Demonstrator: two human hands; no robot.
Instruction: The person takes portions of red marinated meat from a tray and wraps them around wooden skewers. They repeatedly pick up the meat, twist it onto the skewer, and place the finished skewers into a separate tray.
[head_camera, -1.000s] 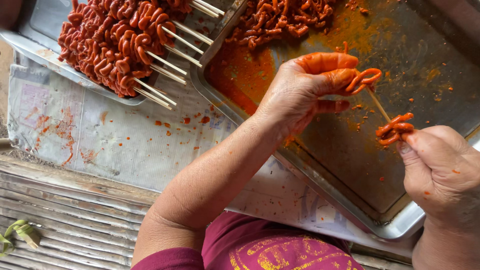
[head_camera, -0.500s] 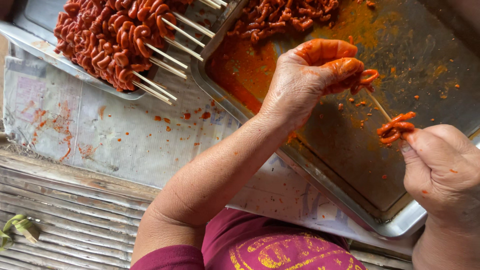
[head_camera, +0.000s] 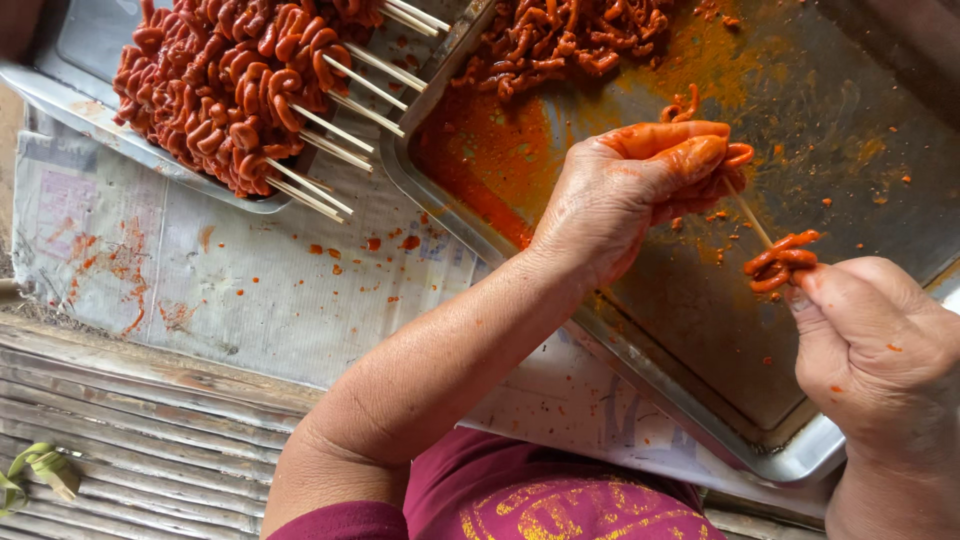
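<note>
Red-sauced hands: left hand (head_camera: 640, 185) pinches one curled meat strip (head_camera: 735, 155) at the tip of one skewer (head_camera: 748, 218); right hand (head_camera: 875, 340) grips the skewer's base. Two metal trays (head_camera: 620, 330).

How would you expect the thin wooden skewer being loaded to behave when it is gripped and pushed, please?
The skewer looks very thin, so it probably flexes or snaps under side force. The left hand is coated in orange sauce, so the grip is likely slippery. It seems light, even carrying the meat strip by the right hand.

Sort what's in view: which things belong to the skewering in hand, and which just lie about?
In use: left hand, right hand, thin skewer, red coiled pieces, large steel tray.
Lying about: tray of finished skewers, stained newspaper, green leaf scrap.
</note>
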